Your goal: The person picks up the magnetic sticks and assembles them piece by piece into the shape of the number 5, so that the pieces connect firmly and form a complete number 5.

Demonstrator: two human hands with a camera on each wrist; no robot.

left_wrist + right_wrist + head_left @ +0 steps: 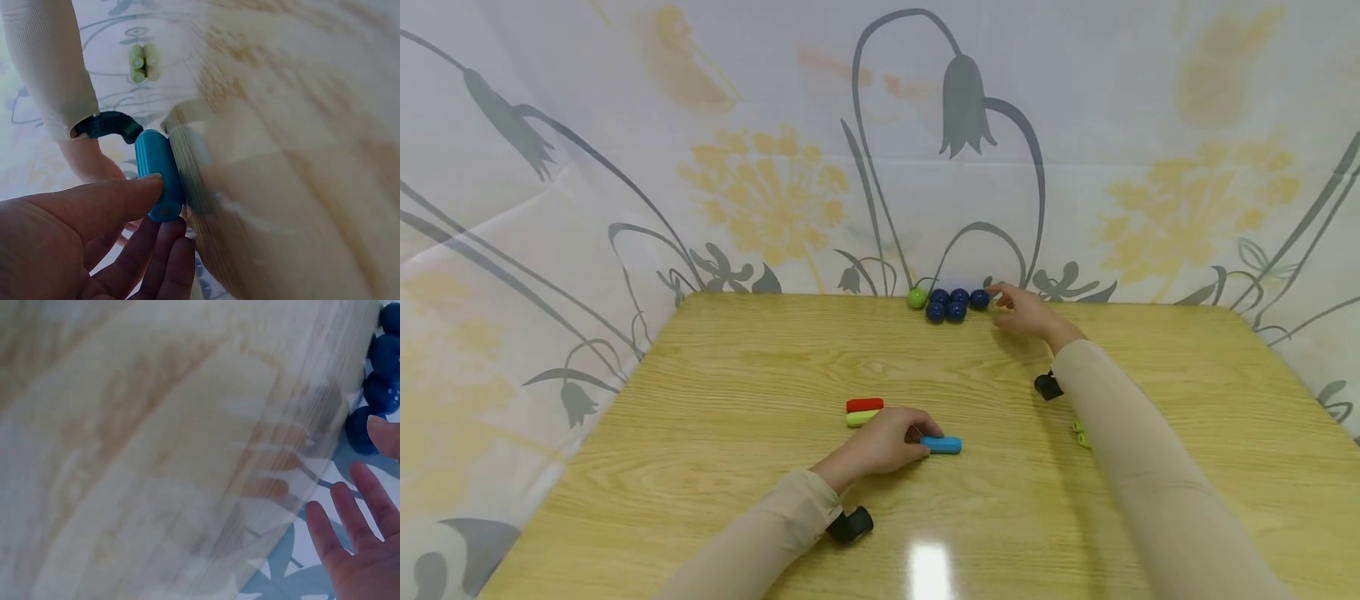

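Note:
On the table, my left hand (891,440) pinches a blue ribbed cylinder (942,445) by its left end. In the left wrist view the thumb lies along the cylinder (159,175) with the fingers behind it. Just behind that hand lie a red bar (865,405) and a lime-green bar (862,418), the latter partly covered by the hand. At the far edge, my right hand (1022,312) reaches beside the rightmost dark blue ball (979,300). Its fingers are spread in the right wrist view, the thumb tip overlapping that ball (360,431).
Several dark blue balls (957,312) sit in a cluster along the far edge, with a green ball (917,298) at their left. Green cylinders (1081,435) lie partly behind the right sleeve. A flower-patterned cloth (775,100) hangs behind the wooden table (737,375).

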